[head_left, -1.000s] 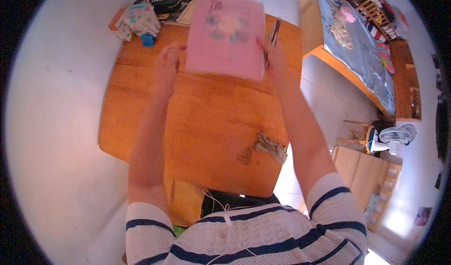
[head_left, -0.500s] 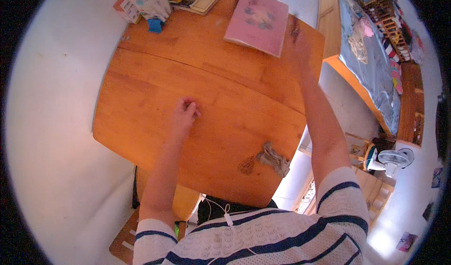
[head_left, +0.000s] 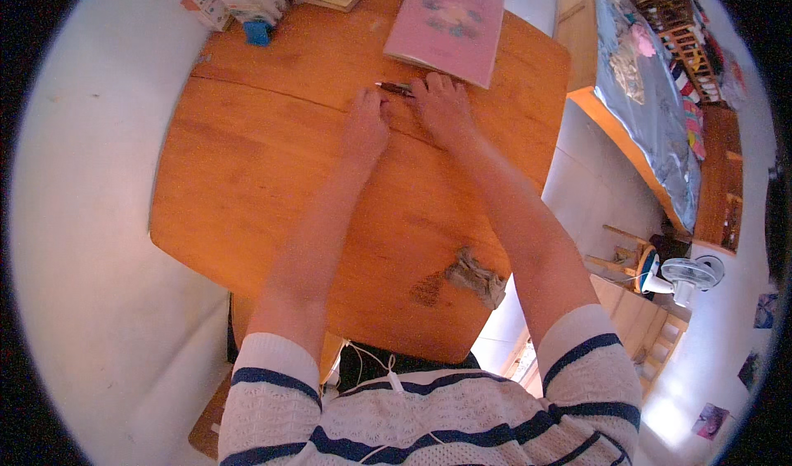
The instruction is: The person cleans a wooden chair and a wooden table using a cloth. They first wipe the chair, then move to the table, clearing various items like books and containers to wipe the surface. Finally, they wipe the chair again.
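A dark, slim pen (head_left: 396, 89) with a pale tip lies level just above or on the wooden table (head_left: 272, 160), pointing left. Its right end goes into the fingers of my right hand (head_left: 443, 107), which is closed on it. Close by, just below the pen's pale tip, is my left hand (head_left: 367, 123), with its fingers curled in. Whatever it may hold is hidden by the fingers. Beyond my right hand lies a pink booklet (head_left: 450, 24) in a clear cover.
A crumpled grey cloth (head_left: 476, 278) lies near the table's front right edge, beside a dark stain. At the far left stand boxes (head_left: 247, 0) and a small blue item (head_left: 257, 33). A white fan (head_left: 689, 278) and a bed (head_left: 635, 94) are to the right.
My right hand has come left and nearer from beside the booklet, bringing the pen. My left hand has moved forward and right to meet it.
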`<act>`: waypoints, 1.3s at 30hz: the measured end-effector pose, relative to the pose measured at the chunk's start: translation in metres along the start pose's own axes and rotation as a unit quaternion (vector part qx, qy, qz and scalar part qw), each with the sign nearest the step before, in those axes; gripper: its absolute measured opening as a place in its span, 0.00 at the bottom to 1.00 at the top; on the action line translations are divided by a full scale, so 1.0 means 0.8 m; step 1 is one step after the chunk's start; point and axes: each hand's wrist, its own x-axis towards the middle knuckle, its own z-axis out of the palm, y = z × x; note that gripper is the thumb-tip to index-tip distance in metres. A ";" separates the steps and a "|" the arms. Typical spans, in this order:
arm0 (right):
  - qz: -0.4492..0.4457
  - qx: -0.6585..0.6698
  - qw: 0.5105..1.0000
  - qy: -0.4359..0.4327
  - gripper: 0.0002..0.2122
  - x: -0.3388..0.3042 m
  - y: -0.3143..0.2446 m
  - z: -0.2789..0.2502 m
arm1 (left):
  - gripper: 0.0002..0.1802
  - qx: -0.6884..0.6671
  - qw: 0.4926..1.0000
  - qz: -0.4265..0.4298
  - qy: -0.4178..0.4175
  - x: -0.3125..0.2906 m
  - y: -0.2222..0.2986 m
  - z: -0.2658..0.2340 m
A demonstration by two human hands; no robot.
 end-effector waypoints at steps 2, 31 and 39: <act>0.010 0.013 1.000 -0.003 0.12 0.000 0.000 -0.007 | 0.05 0.019 0.999 0.024 0.017 0.007 0.001 0.010; 0.328 0.157 0.927 0.090 0.26 -0.306 0.013 -0.062 | 0.16 0.221 0.963 -0.123 0.092 -0.310 -0.181 -0.279; 0.323 0.198 0.925 0.039 0.20 -0.152 -0.063 -0.031 | 0.21 0.159 0.970 -0.145 0.111 -0.299 -0.181 -0.263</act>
